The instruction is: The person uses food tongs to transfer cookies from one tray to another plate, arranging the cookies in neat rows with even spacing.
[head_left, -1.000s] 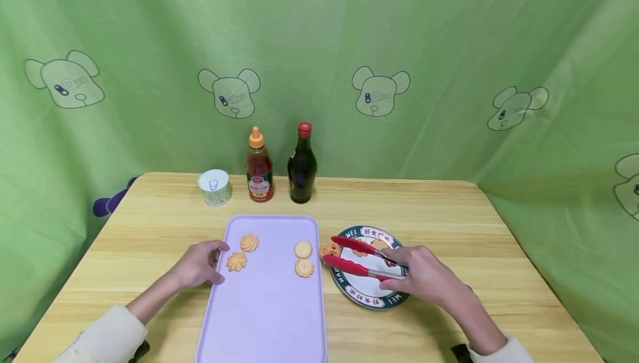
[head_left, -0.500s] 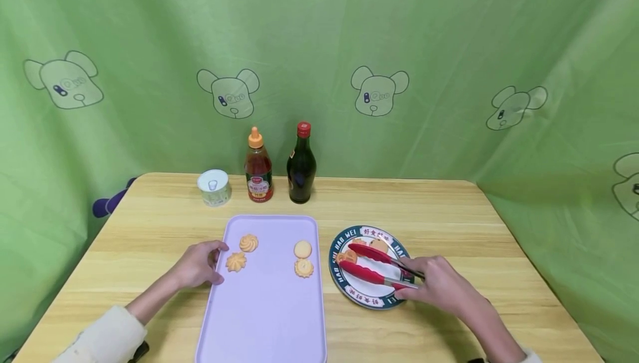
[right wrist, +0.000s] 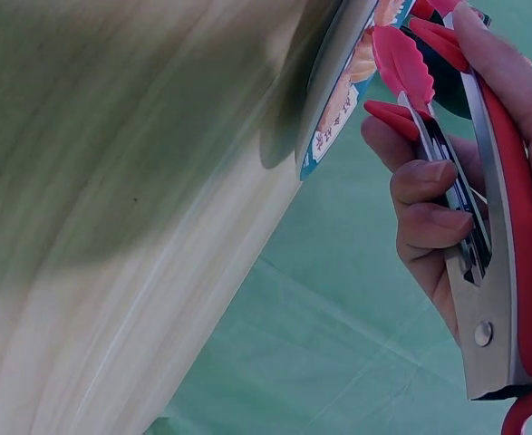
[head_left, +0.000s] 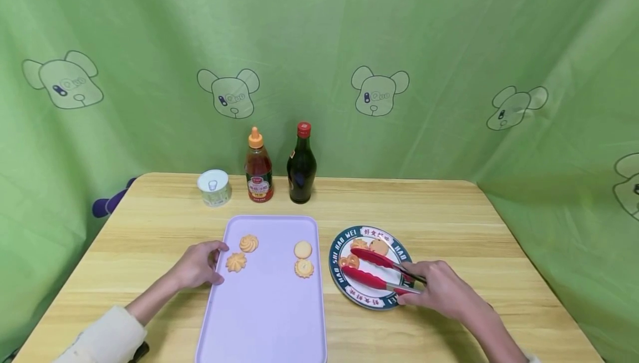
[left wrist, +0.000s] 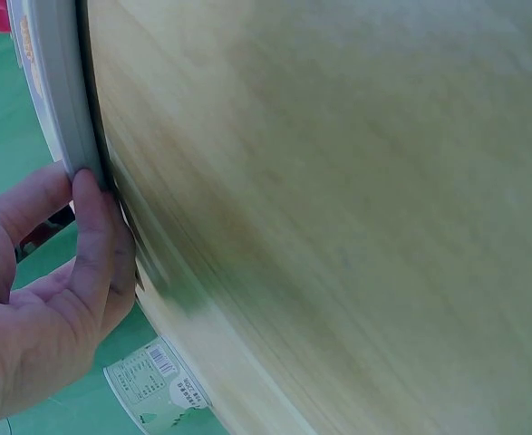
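Note:
My left hand point(head_left: 198, 265) holds the left rim of a lilac tray point(head_left: 264, 318), thumb and fingers at its edge; the left wrist view shows the fingertips point(left wrist: 86, 186) on that rim. Two swirled cookies point(head_left: 236, 262) lie on the tray's left, and two round cookies point(head_left: 303, 268) on its right. My right hand point(head_left: 439, 288) grips red-tipped metal tongs point(head_left: 366, 278) over a patterned plate point(head_left: 371, 300). The tong tips stand apart, one on either side of a pretzel-shaped cookie point(head_left: 349, 261). Behind them on the plate are a round cookie point(head_left: 378, 247) and a flower-shaped cookie point(head_left: 358, 243).
Along the back of the table point(head_left: 399, 202) stand a tin can point(head_left: 214, 188), a sauce bottle point(head_left: 259, 174) with an orange cap and a dark green bottle point(head_left: 302, 169) with a red cap. A green curtain point(head_left: 309, 35) hangs behind and at the sides.
The tongs and the pretzel-shaped cookie have moved right, from the gap beside the tray onto the plate. My right hand has shifted right with them. The left hand and tray stay put.

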{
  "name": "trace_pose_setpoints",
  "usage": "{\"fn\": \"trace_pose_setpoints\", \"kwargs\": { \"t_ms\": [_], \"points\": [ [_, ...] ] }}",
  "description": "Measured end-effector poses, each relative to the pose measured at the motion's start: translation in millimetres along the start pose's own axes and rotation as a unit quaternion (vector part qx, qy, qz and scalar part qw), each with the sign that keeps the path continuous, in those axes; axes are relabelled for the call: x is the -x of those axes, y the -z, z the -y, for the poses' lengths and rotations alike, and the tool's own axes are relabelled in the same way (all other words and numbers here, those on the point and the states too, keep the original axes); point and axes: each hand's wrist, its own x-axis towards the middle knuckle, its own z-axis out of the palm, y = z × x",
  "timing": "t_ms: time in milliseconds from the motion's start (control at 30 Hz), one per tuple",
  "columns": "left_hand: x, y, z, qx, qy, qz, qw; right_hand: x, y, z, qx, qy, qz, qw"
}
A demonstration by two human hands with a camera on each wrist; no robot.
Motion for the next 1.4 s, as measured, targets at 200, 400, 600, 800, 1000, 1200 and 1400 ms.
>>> {"fn": "trace_pose_setpoints", "kwargs": {
  "t_ms": [200,400,600,800,1000,1200,1400],
  "points": [
    [0.3,0.2,0.5,0.0,0.003,0.001,1.0,-2.3,2.5,2.9,0.003,0.02,-0.022,0.9996],
    [0.0,-0.1,2.1,-0.005,0.001,-0.001,1.0,-12.2,3.9,13.2,0.01,0.029,-0.027,0.9992],
    [-0.7,-0.8,4.2,-0.008,-0.004,-0.002,1.0,-26.1,-0.8,24.5,0.011,0.046,-0.02,0.9987],
    [-0.6,-0.6,4.4,-0.005,-0.004,-0.002,1.0,-40.6,-5.5,37.1,0.02,0.058,-0.021,0.9979],
    [-0.8,0.2,2.8,-0.005,-0.004,-0.003,1.0,-57.8,-8.5,54.5,0.033,0.061,-0.015,0.9975],
    [-1.3,1.1,2.1,-0.005,-0.006,-0.003,1.0,-76.6,-12.3,77.4,0.023,0.056,0.006,0.9981],
    [-1.9,0.7,2.1,-0.005,-0.005,-0.003,1.0,-94.7,-21.5,98.4,0.001,0.072,0.031,0.9969]
  ]
}}
